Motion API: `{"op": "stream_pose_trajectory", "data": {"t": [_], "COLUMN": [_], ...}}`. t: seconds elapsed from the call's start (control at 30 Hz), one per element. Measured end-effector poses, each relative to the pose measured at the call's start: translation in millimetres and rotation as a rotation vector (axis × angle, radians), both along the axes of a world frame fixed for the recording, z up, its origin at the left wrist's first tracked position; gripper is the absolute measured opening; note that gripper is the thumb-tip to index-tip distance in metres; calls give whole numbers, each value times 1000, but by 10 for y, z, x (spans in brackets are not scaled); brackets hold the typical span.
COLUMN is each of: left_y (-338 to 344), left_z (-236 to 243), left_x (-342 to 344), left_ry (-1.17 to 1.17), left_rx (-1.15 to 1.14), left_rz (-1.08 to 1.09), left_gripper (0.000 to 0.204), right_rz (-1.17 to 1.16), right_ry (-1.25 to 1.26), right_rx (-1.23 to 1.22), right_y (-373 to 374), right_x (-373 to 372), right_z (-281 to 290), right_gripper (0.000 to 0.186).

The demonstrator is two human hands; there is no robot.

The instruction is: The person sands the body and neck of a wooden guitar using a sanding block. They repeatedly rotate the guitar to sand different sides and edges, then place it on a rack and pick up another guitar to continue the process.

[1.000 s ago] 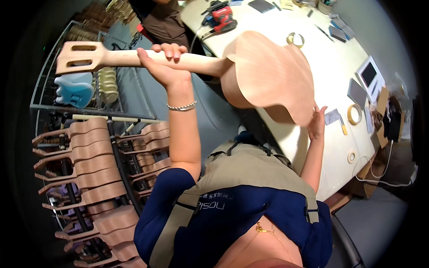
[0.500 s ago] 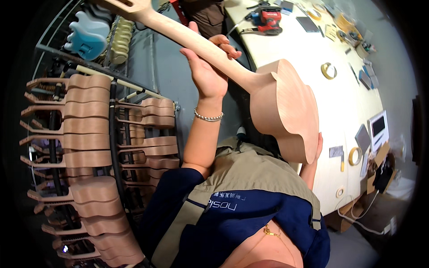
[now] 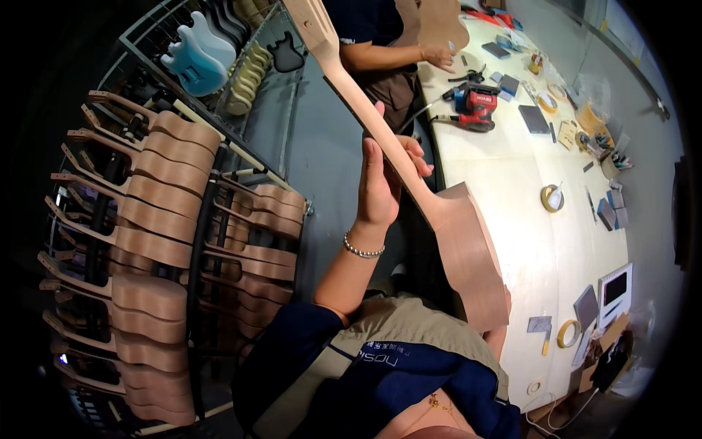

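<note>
An unfinished wooden acoustic guitar (image 3: 472, 263) is held slantwise in front of me, headstock up and to the left, with one side of its body facing up. My left hand (image 3: 387, 179) is closed around the neck, the thumb on one side and the fingertips showing past the other. At the body's lower end my right hand (image 3: 507, 297) holds the far edge; most of it is hidden behind the wood. The slotted headstock (image 3: 313, 28) reaches the top of the view.
To my left, a rack (image 3: 199, 241) carries several bare guitars. Blue and dark guitar bodies (image 3: 196, 62) hang beyond it. On the pale worktable (image 3: 530, 241) at right lie a red sander (image 3: 477, 108), tape rolls (image 3: 552, 197) and sanding blocks. A co-worker's hand (image 3: 439, 56) is at the far end.
The guitar has rolled, so its side now faces up where the broad face showed more before. My view has shifted, bringing a co-worker's arm and another guitar body into sight.
</note>
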State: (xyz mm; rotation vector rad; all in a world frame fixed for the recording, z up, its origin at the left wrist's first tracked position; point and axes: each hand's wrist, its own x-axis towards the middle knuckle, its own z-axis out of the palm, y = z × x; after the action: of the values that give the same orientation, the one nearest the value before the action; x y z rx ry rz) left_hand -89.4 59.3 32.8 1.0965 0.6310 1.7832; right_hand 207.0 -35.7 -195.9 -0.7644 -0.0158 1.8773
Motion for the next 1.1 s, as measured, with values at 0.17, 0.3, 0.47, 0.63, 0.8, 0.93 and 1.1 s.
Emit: {"op": "stream_pose_trajectory", "data": {"t": [0.17, 0.3, 0.47, 0.63, 0.8, 0.93, 1.1], "left_y": [-43, -100, -141, -204, -369, -500, -629], "left_z": [86, 124, 166, 409, 352, 354, 261], "left_x": [-19, -67, -230, -394, -570, -710, -756], "left_ry": [79, 112, 166, 67, 200, 249, 204], "left_rx": [13, 22, 201, 149, 49, 33, 33], "left_rz": [55, 76, 173, 190, 406, 526, 574], "left_gripper": [68, 65, 44, 26, 27, 29, 23], "right_rz": [81, 149, 273, 317, 268, 289, 328], "right_ry": [27, 45, 125, 82, 61, 78, 63], "right_rx": [-16, -24, 39, -52, -128, -126, -52], "right_y": [-27, -44, -23, 135, 131, 167, 198], "right_x": [-22, -24, -3, -197, -196, -146, -51], "right_z": [-119, -251, -677, -258, -309, -435, -584], "right_gripper": [63, 65, 68, 82, 80, 77, 76]}}
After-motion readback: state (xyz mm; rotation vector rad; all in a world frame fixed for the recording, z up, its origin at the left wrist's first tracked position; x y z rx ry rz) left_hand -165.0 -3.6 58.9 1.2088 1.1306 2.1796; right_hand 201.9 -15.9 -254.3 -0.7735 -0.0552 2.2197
